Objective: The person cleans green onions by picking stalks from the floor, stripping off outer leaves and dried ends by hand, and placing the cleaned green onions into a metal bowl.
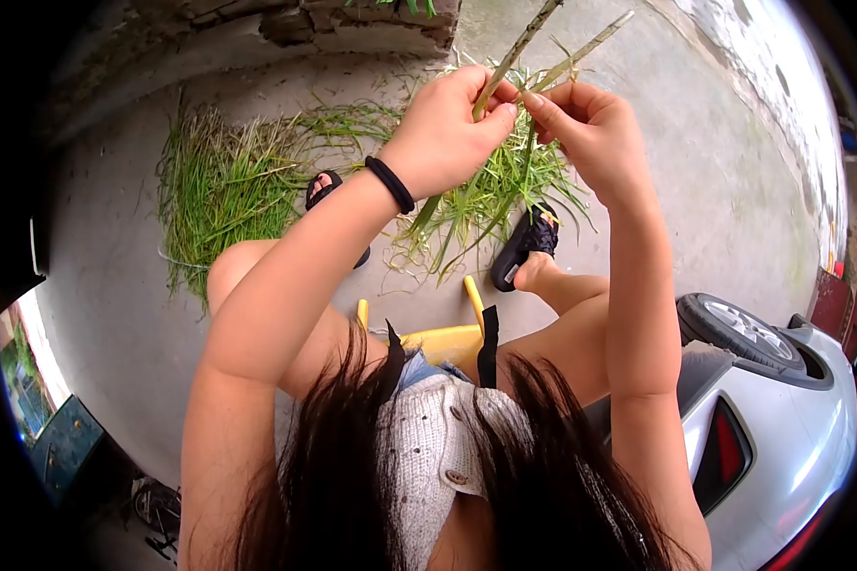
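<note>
My left hand [452, 128], a black band on its wrist, is closed around a green plant stalk [527, 43] that points up and away. My right hand [590, 124] pinches close beside it, its thumb and forefinger near the left fingertips. A second, paler stalk [595, 45] slants up to the right from between the hands. Long thin green leaves hang below my fingers. Under the hands lies a loose heap of grass-like leaves [490, 195]. The exact spot where the fingertips meet is partly hidden.
A bundle of long green stems [224, 195] lies on the concrete floor [714, 181] at left. Black sandals [514, 252] are on my feet. Between my legs is a yellow stool [438, 343]. A silver car [781, 428] stands at lower right, a rough wall [257, 33] at upper left.
</note>
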Demonstrator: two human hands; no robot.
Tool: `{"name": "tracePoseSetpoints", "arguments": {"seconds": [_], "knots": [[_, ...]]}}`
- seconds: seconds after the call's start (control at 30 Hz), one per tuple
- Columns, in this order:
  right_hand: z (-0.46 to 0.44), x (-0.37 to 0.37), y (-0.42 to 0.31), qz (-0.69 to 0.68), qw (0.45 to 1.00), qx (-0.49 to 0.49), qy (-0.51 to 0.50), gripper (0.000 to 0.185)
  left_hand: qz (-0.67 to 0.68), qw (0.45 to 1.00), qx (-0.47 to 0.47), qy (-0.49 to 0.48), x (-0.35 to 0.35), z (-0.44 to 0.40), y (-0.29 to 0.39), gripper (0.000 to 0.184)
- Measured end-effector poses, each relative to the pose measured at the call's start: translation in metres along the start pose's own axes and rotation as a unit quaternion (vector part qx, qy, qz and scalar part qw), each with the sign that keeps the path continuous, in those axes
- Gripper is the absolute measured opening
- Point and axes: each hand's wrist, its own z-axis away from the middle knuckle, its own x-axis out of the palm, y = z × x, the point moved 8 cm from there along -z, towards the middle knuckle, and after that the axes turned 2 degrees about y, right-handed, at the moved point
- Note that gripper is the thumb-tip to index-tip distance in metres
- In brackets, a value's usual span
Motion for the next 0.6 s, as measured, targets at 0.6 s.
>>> {"name": "tracePoseSetpoints", "arguments": {"seconds": [0.6], "knots": [[0.015,-0.003,-0.02,0.138,0.984,-0.1,-0.059,0.018,0.012,0.989,-0.033,-0.147,0.016,0.001,0.002,0.021]]}}
